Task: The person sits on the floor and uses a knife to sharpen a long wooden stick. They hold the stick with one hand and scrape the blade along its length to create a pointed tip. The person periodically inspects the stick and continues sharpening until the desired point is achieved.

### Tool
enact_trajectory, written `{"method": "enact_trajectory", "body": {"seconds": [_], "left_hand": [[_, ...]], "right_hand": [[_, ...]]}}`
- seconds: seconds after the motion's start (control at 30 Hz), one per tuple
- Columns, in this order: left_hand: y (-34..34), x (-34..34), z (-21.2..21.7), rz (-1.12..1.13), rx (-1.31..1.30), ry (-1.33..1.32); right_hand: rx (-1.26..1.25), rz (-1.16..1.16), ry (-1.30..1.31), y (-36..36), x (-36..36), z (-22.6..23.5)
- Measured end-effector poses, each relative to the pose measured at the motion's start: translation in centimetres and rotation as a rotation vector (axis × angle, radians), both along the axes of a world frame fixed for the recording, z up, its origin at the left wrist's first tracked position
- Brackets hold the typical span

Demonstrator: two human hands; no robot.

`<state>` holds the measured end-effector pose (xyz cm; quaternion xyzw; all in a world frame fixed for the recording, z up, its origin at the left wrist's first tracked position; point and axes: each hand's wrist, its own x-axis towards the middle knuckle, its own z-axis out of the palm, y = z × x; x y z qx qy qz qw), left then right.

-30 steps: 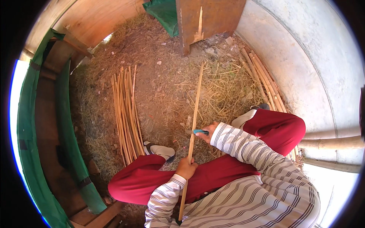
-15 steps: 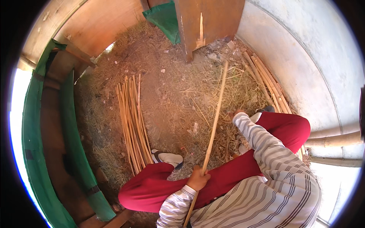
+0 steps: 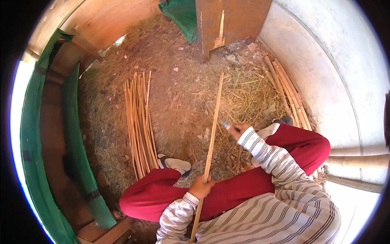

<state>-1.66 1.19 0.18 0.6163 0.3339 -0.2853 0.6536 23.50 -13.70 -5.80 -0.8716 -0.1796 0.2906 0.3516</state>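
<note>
My left hand (image 3: pixel 201 187) is closed around the lower part of a long split bamboo strip (image 3: pixel 215 118). The strip slants up and away from my lap, and its lower end passes beside my striped shirt. In my right hand (image 3: pixel 239 131), slightly blurred, is a small tool with a blue part (image 3: pixel 226 125) showing past the fingers; its exact kind is unclear. This tool points toward the strip, with a small gap between them. My crossed legs in red trousers (image 3: pixel 243 187) lie beneath both hands.
A bundle of bamboo strips (image 3: pixel 140 126) lies on the ground at the left, with more bamboo poles (image 3: pixel 289 91) along the pale wall (image 3: pixel 325 61) at the right. Shavings and dry straw (image 3: pixel 252 95) cover the ground ahead. Green sheeting (image 3: pixel 77 142) lines the left side.
My right hand has moved left and lies closer to the strip, with the blue part now visible. The strip's far end has swung left, and my left hand has shifted slightly left.
</note>
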Motion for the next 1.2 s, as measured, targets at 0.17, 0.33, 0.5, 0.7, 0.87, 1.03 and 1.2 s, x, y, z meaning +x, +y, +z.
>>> {"method": "enact_trajectory", "body": {"seconds": [0.17,0.33,0.5,0.7,0.87,1.03,1.2], "left_hand": [[-0.1,0.1,-0.7,-0.005,0.014,0.025],[-0.4,0.0,-0.9,0.030,0.005,0.094],[-0.4,-1.3,-4.7,-0.113,0.225,-0.020],[-1.9,-2.1,-2.0,0.010,0.098,-0.054],[-0.5,-0.6,-1.7,0.200,-0.264,0.103],[-0.9,-1.2,-3.3,0.051,0.000,0.017],[-1.3,-1.4,-4.4,0.003,0.087,-0.016]], "right_hand": [[-0.026,0.414,-0.068,1.1,-4.1,2.9],[0.172,0.542,-0.296,0.1,-6.3,1.9],[-0.028,0.486,-0.128,1.0,-6.3,2.2],[-0.688,0.447,-0.045,0.1,4.6,-1.7],[-0.350,-0.120,-0.278,-1.7,4.1,-7.7],[0.014,0.137,-0.125,0.3,-0.6,2.1],[-0.028,0.509,-0.024,0.6,-5.1,2.4]]}}
